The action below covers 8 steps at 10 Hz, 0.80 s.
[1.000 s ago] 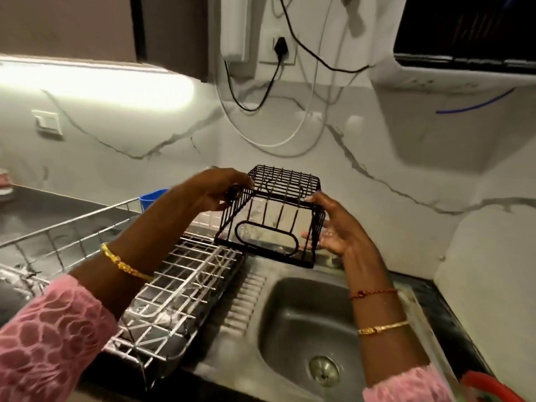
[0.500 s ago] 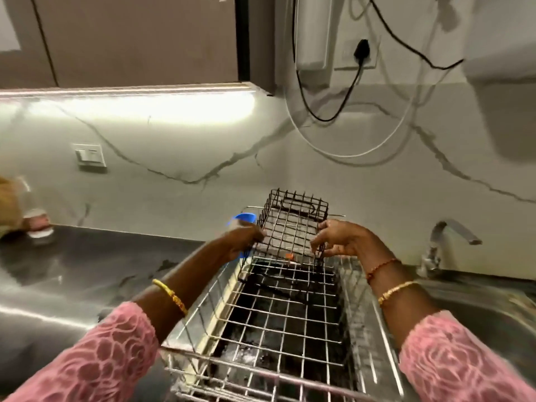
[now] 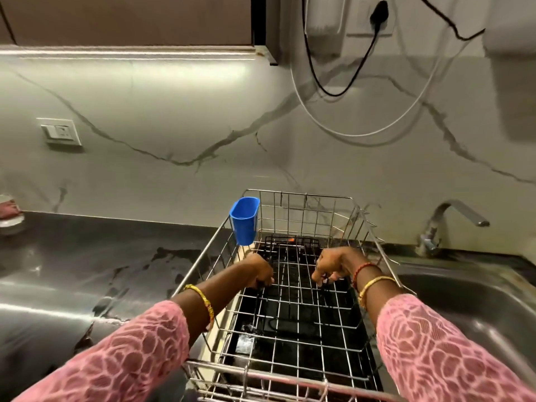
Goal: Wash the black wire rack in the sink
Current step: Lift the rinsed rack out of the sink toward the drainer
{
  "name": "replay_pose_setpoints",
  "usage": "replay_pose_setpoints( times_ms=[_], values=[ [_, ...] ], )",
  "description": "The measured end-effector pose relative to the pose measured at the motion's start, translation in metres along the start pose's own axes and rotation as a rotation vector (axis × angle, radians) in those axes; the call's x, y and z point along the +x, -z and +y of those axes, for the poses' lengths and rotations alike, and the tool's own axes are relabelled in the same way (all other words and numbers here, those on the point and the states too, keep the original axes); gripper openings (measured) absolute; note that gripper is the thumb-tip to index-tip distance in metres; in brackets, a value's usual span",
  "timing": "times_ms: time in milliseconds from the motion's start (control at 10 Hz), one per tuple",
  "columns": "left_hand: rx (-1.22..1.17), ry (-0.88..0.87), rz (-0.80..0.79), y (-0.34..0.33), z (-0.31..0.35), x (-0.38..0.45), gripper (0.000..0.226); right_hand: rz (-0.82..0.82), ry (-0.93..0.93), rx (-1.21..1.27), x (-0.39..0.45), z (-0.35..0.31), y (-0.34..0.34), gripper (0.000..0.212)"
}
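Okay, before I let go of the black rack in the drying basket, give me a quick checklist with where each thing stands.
1. Black wire rack lies down inside the steel drying basket: ok.
2. Rack resting flat on the basket floor: cannot tell, black wires blend with the dark tray beneath.
3. Left hand grips the rack's left edge: ok.
4. Right hand has fingers curled at the rack's right edge: ok, though the exact contact is hard to see.
5. Blue cup hanging on the basket's back left corner, apart from the rack: ok.
6. Tap off: ok, no water shows at the spout.
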<state>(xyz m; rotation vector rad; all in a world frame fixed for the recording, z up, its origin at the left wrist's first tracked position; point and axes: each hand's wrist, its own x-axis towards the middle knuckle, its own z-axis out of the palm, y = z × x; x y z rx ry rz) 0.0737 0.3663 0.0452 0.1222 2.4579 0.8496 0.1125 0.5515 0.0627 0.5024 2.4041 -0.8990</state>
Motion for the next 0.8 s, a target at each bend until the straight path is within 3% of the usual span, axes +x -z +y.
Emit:
replay_pose_setpoints(
  times_ms=[100,200,400,600,700,800],
  values=[
    [0.002,-0.01,0.031,-0.003,-0.007,0.006,0.031,0.011,0.016,0.021,0.009,0.0,0.003,0.019],
    [-0.056,-0.018,0.03,-0.003,-0.009,0.007,0.033,0.013,0.013,0.041,0.014,0.005,0.004,0.014],
    [-0.01,-0.056,0.026,-0.005,-0.006,0.005,0.021,0.016,0.016,0.118,0.015,0.012,0.004,0.014],
    [0.02,-0.059,0.061,-0.002,-0.007,0.001,0.034,0.071,0.009,0.089,0.006,0.008,-0.001,0.048],
    [0.225,-0.155,0.188,-0.002,-0.005,0.0,0.033,0.077,-0.02,-0.007,-0.002,0.006,0.002,0.06],
    [0.291,-0.216,0.275,0.002,0.002,-0.001,0.032,0.096,0.008,0.052,-0.007,0.003,0.004,0.063]
  ],
)
